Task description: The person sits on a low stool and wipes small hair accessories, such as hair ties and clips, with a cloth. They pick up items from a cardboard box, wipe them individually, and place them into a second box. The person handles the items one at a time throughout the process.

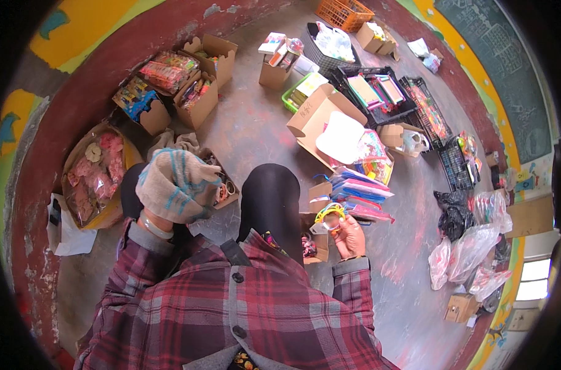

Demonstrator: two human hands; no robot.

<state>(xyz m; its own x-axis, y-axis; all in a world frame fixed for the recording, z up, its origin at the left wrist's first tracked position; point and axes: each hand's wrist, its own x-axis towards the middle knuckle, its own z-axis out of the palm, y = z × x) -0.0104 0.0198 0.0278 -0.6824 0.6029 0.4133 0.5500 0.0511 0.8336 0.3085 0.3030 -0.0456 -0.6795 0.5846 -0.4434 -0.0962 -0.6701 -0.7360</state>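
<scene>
Closed in a pinch, the right hand (349,237) has thumb and fingers on a bunch of yellow loops (328,211), held above the floor (246,139), to the right of the person's knees. Something paler shows inside the loops, but from where I stand I can't make out what. The left hand (158,221), a pale bangle (156,229) at its wrist, is mostly hidden by a beige cloth sack (179,188) with blue stripes; I can't tell how far open it is, though the sack seems to rest on it.

I'd say a steady pinch where the loops bunch together would serve best, since thin loops could spread and slip off one by one. The left wrist should stay level, as soft cloth like that will probably sag and fold over the fingers.

Just beyond the right hand lies a fan of plastic packets (357,191), so its elbow is better kept in, lest a loop snag there. Farther out stands an open cardboard carton (322,111) with a white sheet (340,137) over its near edge. Along the floor's left edge, more boxes (197,102) line the red-painted wall (102,80).
</scene>
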